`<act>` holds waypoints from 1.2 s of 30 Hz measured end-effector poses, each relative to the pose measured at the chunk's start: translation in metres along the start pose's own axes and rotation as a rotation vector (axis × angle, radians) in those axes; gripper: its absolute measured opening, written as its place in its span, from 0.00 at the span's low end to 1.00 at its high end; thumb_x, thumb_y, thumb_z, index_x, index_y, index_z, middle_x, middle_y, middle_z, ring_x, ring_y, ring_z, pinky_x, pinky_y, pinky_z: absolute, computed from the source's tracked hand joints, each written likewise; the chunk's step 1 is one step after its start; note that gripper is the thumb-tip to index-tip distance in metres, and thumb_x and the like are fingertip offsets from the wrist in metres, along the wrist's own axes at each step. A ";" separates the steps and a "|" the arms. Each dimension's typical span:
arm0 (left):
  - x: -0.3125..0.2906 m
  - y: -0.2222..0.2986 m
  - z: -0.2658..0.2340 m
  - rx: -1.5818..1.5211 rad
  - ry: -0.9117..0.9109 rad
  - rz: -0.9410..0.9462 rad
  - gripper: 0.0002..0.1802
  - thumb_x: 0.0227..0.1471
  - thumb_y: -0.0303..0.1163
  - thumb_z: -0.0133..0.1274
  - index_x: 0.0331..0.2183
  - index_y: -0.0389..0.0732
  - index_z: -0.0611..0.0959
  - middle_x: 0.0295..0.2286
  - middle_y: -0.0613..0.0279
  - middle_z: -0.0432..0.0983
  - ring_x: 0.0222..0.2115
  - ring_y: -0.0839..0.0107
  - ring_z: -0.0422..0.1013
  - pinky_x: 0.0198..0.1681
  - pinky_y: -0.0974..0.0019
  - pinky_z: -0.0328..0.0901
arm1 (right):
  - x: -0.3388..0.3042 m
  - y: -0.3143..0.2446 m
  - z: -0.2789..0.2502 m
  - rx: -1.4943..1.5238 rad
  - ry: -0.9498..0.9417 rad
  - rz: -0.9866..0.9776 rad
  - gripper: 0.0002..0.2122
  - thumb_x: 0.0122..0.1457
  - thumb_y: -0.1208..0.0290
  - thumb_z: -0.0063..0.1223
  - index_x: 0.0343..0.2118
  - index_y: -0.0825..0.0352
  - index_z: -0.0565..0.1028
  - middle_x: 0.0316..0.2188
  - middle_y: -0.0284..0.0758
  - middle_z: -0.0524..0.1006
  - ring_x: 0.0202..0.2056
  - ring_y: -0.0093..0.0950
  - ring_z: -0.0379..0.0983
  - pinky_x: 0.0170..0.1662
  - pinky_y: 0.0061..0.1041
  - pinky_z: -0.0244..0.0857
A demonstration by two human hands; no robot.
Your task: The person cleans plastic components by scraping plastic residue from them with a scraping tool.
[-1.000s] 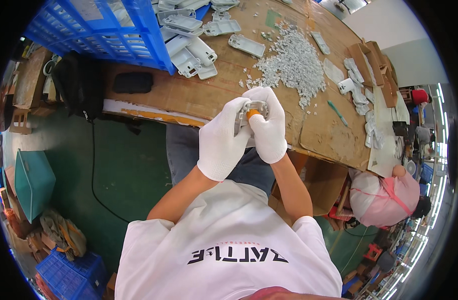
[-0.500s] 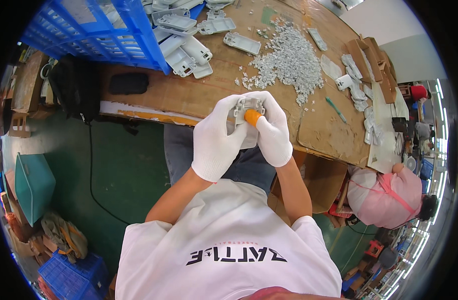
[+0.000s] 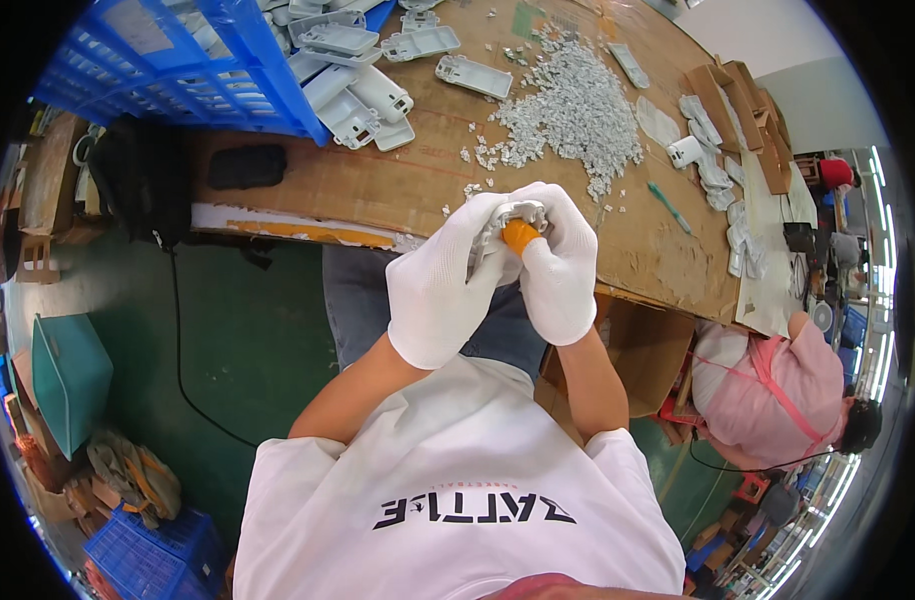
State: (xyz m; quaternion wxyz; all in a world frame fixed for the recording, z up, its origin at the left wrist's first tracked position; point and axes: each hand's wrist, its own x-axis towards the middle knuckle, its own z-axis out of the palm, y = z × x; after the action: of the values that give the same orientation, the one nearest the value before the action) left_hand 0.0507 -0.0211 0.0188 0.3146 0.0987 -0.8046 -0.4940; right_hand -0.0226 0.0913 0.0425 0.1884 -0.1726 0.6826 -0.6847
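Observation:
A whitish plastic housing is held between both hands just off the table's front edge, mostly covered by the fingers. My left hand, in a white knitted glove, is closed round its left side. My right hand, gloved the same way, grips the other side. An orange finger cover on the right thumb presses against the housing's upper end. Whether a small part sits under that thumb is hidden. Beyond the hands lies a heap of small whitish plastic pieces, with several loose bits nearer me.
A blue plastic crate stands at the table's left, beside piled housings. One open housing lies apart. To the right are a teal pen, more white parts and cardboard boxes. Another person in pink sits at right.
Both hands have shifted slightly right with the housing. It is now tilted, and its lower body no longer shows below the fingers.

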 end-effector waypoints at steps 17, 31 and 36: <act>0.008 0.002 0.001 -0.093 -0.056 -0.055 0.25 0.48 0.22 0.63 0.49 0.40 0.77 0.39 0.60 0.81 0.35 0.77 0.77 0.38 0.73 0.72 | -0.008 -0.003 -0.003 0.113 -0.015 -0.046 0.20 0.55 0.89 0.42 0.52 0.71 0.70 0.48 0.35 0.73 0.49 0.23 0.70 0.55 0.25 0.64; 0.020 0.001 0.000 -0.200 -0.085 -0.275 0.21 0.47 0.20 0.61 0.46 0.38 0.78 0.40 0.60 0.79 0.39 0.72 0.77 0.44 0.69 0.71 | -0.007 0.014 -0.014 -0.809 0.291 -0.961 0.19 0.37 0.74 0.63 0.37 0.65 0.78 0.39 0.39 0.75 0.40 0.39 0.73 0.43 0.31 0.67; 0.032 -0.007 0.020 -0.296 -0.212 -0.331 0.20 0.49 0.22 0.57 0.46 0.34 0.77 0.40 0.56 0.80 0.40 0.70 0.77 0.46 0.67 0.69 | -0.027 0.044 -0.027 -1.099 0.048 -0.755 0.13 0.45 0.76 0.59 0.37 0.66 0.76 0.44 0.33 0.72 0.33 0.30 0.74 0.36 0.31 0.71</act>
State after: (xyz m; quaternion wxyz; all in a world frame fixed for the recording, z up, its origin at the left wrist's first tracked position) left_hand 0.0124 -0.0253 0.0196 0.1542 0.1294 -0.7250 -0.6587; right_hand -0.0115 0.1282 -0.0011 -0.1949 -0.4554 0.8290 -0.2596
